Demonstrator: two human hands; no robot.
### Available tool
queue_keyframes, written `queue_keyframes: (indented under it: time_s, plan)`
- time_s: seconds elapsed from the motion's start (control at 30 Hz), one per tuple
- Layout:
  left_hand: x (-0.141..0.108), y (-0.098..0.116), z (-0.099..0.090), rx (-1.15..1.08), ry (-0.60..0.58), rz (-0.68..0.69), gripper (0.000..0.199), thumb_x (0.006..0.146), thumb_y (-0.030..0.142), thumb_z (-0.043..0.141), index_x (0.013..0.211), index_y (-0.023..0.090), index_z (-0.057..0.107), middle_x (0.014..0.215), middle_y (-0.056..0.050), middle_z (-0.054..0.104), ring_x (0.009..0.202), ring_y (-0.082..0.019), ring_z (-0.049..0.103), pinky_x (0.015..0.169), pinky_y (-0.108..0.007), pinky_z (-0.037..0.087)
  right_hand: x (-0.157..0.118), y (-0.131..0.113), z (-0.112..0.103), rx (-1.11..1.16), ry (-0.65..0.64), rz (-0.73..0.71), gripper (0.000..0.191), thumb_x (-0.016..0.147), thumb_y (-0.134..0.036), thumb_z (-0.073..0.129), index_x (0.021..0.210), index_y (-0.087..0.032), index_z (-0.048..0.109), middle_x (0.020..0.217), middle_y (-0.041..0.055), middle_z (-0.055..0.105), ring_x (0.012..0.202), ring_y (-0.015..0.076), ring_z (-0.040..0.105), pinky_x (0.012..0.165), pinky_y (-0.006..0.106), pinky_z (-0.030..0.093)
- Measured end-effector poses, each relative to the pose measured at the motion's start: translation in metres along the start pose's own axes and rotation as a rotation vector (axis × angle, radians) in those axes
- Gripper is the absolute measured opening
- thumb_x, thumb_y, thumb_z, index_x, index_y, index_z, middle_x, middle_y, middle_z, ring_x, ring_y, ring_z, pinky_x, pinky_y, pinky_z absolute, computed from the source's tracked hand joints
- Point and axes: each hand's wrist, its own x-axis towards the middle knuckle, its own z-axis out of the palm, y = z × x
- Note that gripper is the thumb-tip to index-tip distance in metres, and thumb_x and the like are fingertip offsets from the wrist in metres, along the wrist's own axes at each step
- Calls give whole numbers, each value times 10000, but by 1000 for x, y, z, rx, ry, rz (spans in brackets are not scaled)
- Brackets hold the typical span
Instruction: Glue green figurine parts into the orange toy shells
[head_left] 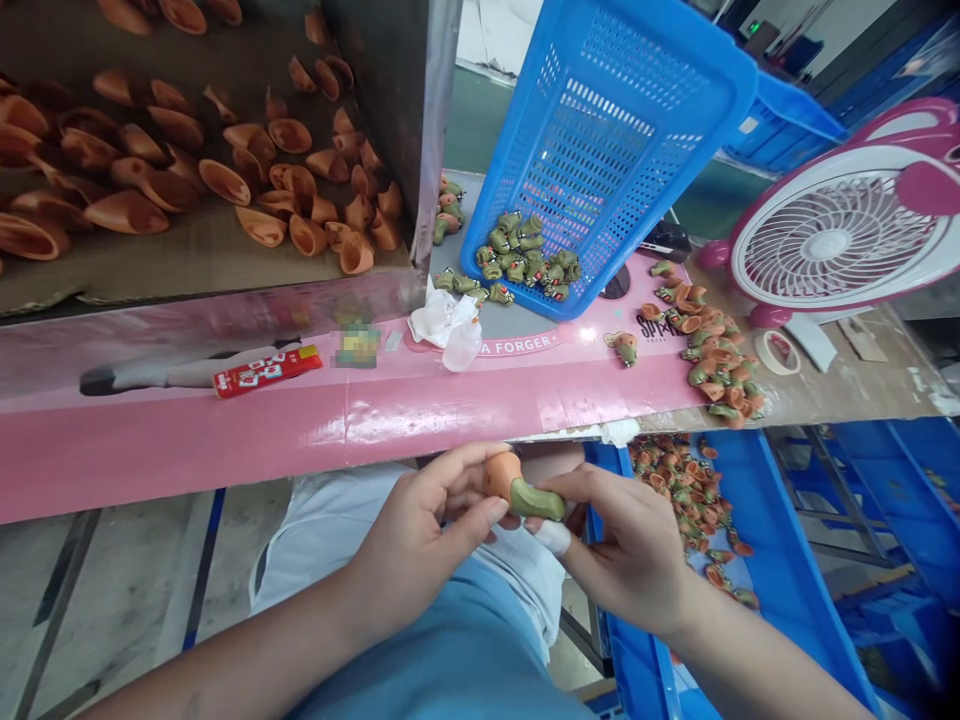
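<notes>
Above my lap, a small orange-and-green moulded figurine part [534, 500] is held between both hands. My left hand [416, 525] pinches its orange, cup-like end with thumb and fingers. The green, rounded end is gripped by my right hand [634, 545], whose thumb has a white wrapping. The fingers partly hide the underside of the part. On the pink table in front, one similar orange-and-green piece [624, 348] lies apart, and a pile of such pieces [720, 350] sits farther right.
A cardboard box [262, 285] of orange hollow pieces [142, 200] stands at left. Green pieces [517, 255] lie in a tilted blue basket [600, 130]. A pink-and-white fan [832, 240] and tape roll [778, 352] stand right. Below is a blue bin [795, 570] with more pieces.
</notes>
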Motion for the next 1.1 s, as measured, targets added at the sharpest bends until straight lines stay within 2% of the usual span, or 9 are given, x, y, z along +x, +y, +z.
queue_keyframes:
  time_s: [0.13,0.43,0.67,0.73,0.8,0.9,0.97,1.03,1.1]
  plan:
    - [5,-3,2,-44,10,-56,264,811,244,527,1069,208,484,802,8,608,737,-101,580,599,-167,451,2,1,0,79,-30,94,90,723,-156,579,803,-130,549,609,-9,534,502,41,449,448,128,396]
    - [15,-11,-5,-148,26,-176,250,799,308,532,991,149,538,818,-45,628,689,-137,609,538,-181,469,12,8,2,365,-111,540,198,661,-281,648,648,-110,550,526,-22,481,467,41,372,422,140,321]
    - [19,-15,-3,-134,57,-196,296,782,314,535,993,106,517,833,-79,620,662,-138,605,522,-187,450,9,18,11,343,-143,543,174,666,-284,629,662,-128,552,533,-31,469,485,54,380,446,157,307]
    - [20,-18,-7,-97,80,-188,409,785,343,511,1109,104,437,960,-130,599,711,-162,611,544,-218,455,7,38,13,268,-119,526,193,718,-328,556,708,-135,568,569,-9,505,513,77,417,474,179,330]
    - [21,-20,-15,-41,117,-135,517,776,383,506,1191,125,336,1079,-167,547,781,-187,605,583,-254,460,7,71,13,137,1,555,271,745,-388,485,807,-143,584,661,25,565,579,117,481,531,217,376]
    - [19,-18,-30,67,141,-35,438,774,420,498,1095,136,408,1068,-159,548,818,-190,585,627,-271,446,12,134,9,-164,235,661,412,709,-498,446,907,-170,598,802,66,602,709,198,536,635,306,415]
    - [16,-12,-41,145,179,3,340,786,418,480,975,135,478,989,-133,576,801,-182,578,640,-272,439,15,169,5,-344,302,673,460,697,-534,409,903,-180,618,808,77,594,730,231,532,664,345,414]
    - [10,-4,-53,223,256,48,294,802,408,462,929,146,499,936,-102,587,793,-172,573,671,-277,442,16,190,1,-508,326,657,494,705,-540,357,924,-191,629,810,84,581,726,251,524,681,376,411]
    - [5,7,-67,327,344,115,275,817,406,442,943,169,504,942,-76,587,810,-167,569,715,-287,447,16,194,0,-650,378,640,532,719,-537,313,970,-183,620,818,97,573,739,272,519,717,414,402]
